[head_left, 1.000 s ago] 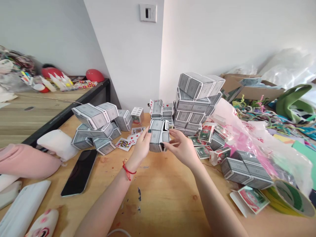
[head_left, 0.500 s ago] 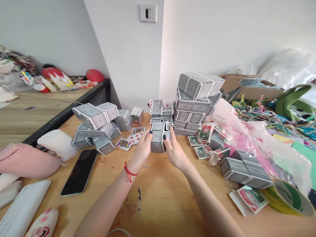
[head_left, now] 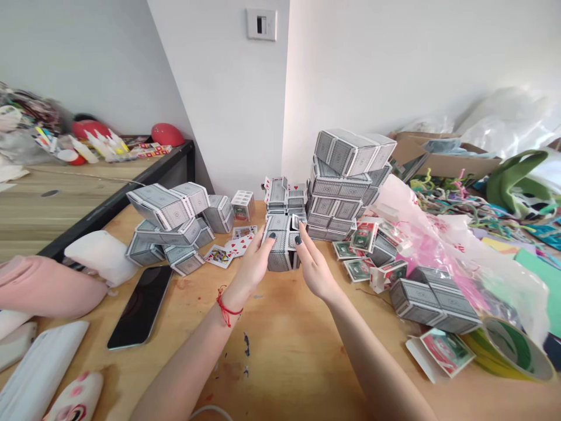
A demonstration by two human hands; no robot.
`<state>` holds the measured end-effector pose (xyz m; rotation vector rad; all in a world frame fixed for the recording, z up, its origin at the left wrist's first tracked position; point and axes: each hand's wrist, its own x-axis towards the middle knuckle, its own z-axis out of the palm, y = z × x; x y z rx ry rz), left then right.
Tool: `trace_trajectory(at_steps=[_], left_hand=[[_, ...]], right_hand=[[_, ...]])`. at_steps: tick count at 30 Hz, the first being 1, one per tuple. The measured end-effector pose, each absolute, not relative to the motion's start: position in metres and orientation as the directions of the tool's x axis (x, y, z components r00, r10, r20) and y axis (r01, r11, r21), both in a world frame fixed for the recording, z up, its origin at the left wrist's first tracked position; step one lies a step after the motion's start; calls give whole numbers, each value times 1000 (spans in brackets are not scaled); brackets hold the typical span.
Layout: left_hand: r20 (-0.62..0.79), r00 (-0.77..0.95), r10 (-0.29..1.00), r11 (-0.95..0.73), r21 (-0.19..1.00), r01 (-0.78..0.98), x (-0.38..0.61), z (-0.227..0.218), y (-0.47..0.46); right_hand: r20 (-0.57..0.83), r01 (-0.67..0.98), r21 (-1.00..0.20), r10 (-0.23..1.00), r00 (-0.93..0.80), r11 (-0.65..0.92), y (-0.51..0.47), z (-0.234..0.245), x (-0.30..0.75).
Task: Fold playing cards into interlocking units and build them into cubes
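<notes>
At the middle of a wooden desk [head_left: 289,356], a grey-patterned card block [head_left: 278,241] sits between two bare hands, seen from my remote post through the head camera. I have the left hand [head_left: 250,266] curled against the block's left side, its thumb laid over the near edge of the top; its other fingers are mostly hidden from me. The right hand [head_left: 316,270] is half closed, thumb and forefinger pinched on the right edge, beside a raised flap. I cannot tell whether the block touches the desk. Just behind it stands a low card structure [head_left: 277,192], with a tall card stack [head_left: 339,182] to its right. Loose playing cards [head_left: 240,247] lie face up near the left hand; printed card boxes [head_left: 364,235] lie to the right hand's right. Farther out are a dark phone [head_left: 139,307] and a tape roll [head_left: 504,365].
</notes>
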<state>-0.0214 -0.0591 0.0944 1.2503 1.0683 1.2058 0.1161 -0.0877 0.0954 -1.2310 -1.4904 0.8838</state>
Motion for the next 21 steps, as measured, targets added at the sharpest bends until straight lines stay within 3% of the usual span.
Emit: trace_trajectory(at_steps=[11, 21], left_hand=[[156, 110, 982, -164, 984, 72, -17, 102, -63], [164, 101, 981, -171, 983, 65, -21, 104, -63]], right_hand=[[240, 264, -940, 970, 50, 219, -90, 94, 105], [221, 95, -971, 975, 31, 217, -91, 93, 103]])
